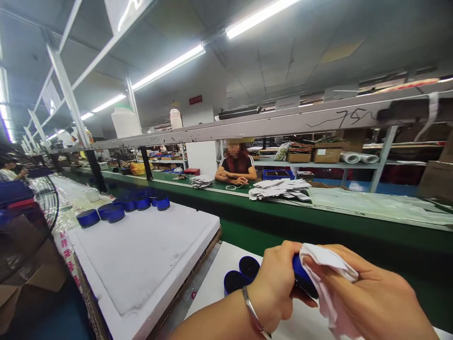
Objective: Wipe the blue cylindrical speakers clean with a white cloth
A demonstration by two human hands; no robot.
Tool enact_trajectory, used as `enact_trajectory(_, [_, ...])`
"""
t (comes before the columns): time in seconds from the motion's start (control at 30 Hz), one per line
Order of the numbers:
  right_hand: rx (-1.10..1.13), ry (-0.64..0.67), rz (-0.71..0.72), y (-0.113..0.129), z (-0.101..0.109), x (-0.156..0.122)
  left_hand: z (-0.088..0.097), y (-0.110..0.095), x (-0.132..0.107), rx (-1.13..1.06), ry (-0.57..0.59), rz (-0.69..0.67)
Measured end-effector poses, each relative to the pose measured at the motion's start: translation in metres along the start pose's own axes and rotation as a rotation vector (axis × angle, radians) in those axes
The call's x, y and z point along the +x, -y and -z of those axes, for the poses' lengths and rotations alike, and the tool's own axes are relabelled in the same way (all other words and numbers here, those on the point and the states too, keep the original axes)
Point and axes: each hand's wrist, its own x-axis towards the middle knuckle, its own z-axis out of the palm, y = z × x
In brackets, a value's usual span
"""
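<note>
My left hand (278,285), with a metal bangle at the wrist, is closed around a round blue and black piece (303,279). White cloth (327,267) is bunched in my right hand (378,293), whose fingers press it against the side of that piece. Two more blue, black-topped round pieces (248,267) stand on a white sheet (208,283) just left of my left hand. Farther left, several like them (115,214) are grouped at the back of a white foam board (148,250).
A green conveyor belt (244,231) runs behind the work surface. Across it sits a person (236,167) near stacks of white paper pieces (279,189) and a blue crate (278,174). A shelf beam (283,120) crosses above. Cardboard (31,255) lies low at left.
</note>
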Motion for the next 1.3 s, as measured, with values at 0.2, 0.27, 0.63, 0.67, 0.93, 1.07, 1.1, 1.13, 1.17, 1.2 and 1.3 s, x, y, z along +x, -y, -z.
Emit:
enact_trajectory(0.2, [0.090,0.004,-0.114,0.011,-0.006,-0.003,0.003,-0.008,-0.005,-0.062,-0.056,0.018])
enact_trajectory(0.27, [0.080,-0.119,-0.084,0.022,-0.015,-0.011,0.002,-0.002,-0.002,-0.040,-0.042,-0.017])
enact_trajectory(0.63, [0.215,-0.059,-0.175,0.005,-0.011,0.001,0.004,-0.009,-0.005,0.007,-0.044,-0.045])
enact_trajectory(0.67, [0.147,-0.124,-0.113,0.009,-0.014,-0.003,0.004,-0.006,-0.003,0.023,-0.043,-0.073])
enact_trajectory(0.93, [0.165,-0.013,-0.200,0.013,-0.007,0.006,0.003,0.007,0.005,-0.134,-0.030,0.064])
enact_trajectory(1.07, [0.272,-0.155,-0.440,0.019,0.007,0.020,0.009,-0.012,-0.002,-0.240,0.079,0.104])
enact_trajectory(1.1, [0.298,-0.207,-0.492,0.023,0.008,0.020,0.010,-0.014,-0.003,-0.254,0.105,0.102])
enact_trajectory(1.13, [0.327,-0.250,-0.527,0.026,0.008,0.020,0.011,-0.015,-0.004,-0.266,0.115,0.110])
enact_trajectory(1.17, [0.356,-0.279,-0.546,0.028,0.008,0.018,0.011,-0.016,-0.004,-0.278,0.119,0.130])
enact_trajectory(1.2, [0.382,-0.300,-0.557,0.030,0.007,0.017,0.011,-0.015,-0.005,-0.291,0.120,0.157])
enact_trajectory(1.3, [0.451,-0.339,-0.574,0.031,0.003,0.013,0.010,-0.012,-0.005,-0.348,0.126,0.220])
